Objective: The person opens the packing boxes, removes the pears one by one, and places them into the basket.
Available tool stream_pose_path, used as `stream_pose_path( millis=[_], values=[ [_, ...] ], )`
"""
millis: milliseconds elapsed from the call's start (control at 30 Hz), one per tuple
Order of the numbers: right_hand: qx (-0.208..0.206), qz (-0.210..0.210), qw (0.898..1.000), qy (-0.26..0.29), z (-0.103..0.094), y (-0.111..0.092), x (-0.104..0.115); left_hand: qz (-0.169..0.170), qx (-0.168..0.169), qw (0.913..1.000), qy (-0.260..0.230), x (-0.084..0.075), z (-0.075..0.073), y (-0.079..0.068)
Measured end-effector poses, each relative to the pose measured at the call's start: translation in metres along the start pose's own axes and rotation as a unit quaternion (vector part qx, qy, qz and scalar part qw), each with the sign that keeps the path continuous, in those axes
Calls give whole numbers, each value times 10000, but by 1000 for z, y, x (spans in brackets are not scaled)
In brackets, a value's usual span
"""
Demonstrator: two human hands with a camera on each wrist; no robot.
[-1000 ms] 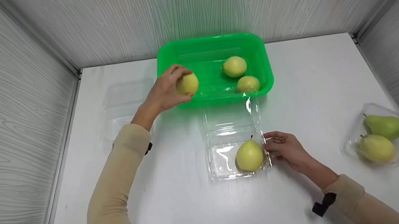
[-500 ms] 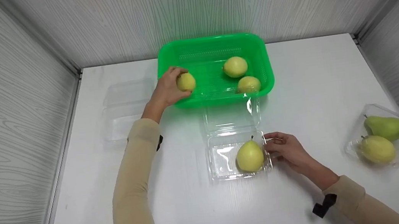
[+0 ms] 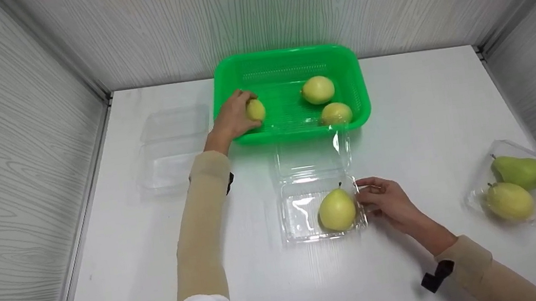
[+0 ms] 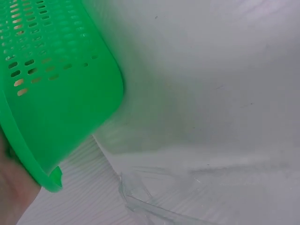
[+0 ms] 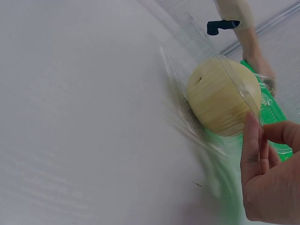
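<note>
In the head view my left hand (image 3: 234,116) reaches over the left part of a green basket (image 3: 282,56). Its fingers and thumb curl round a yellow pear (image 3: 256,110). Two more yellow pears, one behind (image 3: 318,90) and one in front (image 3: 336,112), lie at the basket's right. My right hand (image 3: 390,204) pinches the right rim of an open clear plastic clamshell container (image 3: 301,224), which holds one upright yellow-green pear (image 3: 337,210). Thumb and fingers meet on that rim in the right wrist view. The left wrist view shows the basket's outer wall (image 4: 70,108) but hides the held pear.
At the right edge stands a clear container (image 3: 472,198) with a green pear (image 3: 520,172) and a yellow one (image 3: 510,201). Another open clear container (image 3: 167,171) lies left of the basket. Grey wood-grain walls enclose the white table (image 3: 286,288).
The left hand has lowered deeper into the basket with its pear, and the left forearm has swung to the right. The right hand and the container have stayed in place.
</note>
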State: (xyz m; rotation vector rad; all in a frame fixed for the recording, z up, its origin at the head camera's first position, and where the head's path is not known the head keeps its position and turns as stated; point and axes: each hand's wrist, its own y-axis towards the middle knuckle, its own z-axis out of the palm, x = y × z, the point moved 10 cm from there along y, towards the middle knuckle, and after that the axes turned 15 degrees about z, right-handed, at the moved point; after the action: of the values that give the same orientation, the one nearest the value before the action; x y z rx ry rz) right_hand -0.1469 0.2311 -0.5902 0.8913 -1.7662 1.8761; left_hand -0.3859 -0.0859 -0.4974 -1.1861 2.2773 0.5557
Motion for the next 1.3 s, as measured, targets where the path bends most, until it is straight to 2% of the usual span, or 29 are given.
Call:
stream_pose_path(
  millis=[200,300,433,600,733,900,1133,1300],
  values=[
    [-11,11,10000,19,0,1,-1,-153,338,9993,101,1,7,3],
    [31,8,9999,120,1,2,-1,-213,400,9989,107,3,8,3],
    [63,1,9998,167,1,1,-1,-199,328,9992,93,2,5,2],
    [56,-7,9999,163,1,2,-2,17,54,9999,131,-7,-7,-1],
    [47,-12,9999,165,1,2,-2,289,-115,9992,266,-24,-17,-3],
    [34,-23,9998,171,1,1,-2,765,-10,9961,433,-56,-21,-4],
    [84,-85,9999,36,2,1,-1,1394,190,9889,478,-101,-16,-12],
    [112,-90,9999,3,3,1,-1,1819,397,9812,518,-132,-6,-24]
  ],
)
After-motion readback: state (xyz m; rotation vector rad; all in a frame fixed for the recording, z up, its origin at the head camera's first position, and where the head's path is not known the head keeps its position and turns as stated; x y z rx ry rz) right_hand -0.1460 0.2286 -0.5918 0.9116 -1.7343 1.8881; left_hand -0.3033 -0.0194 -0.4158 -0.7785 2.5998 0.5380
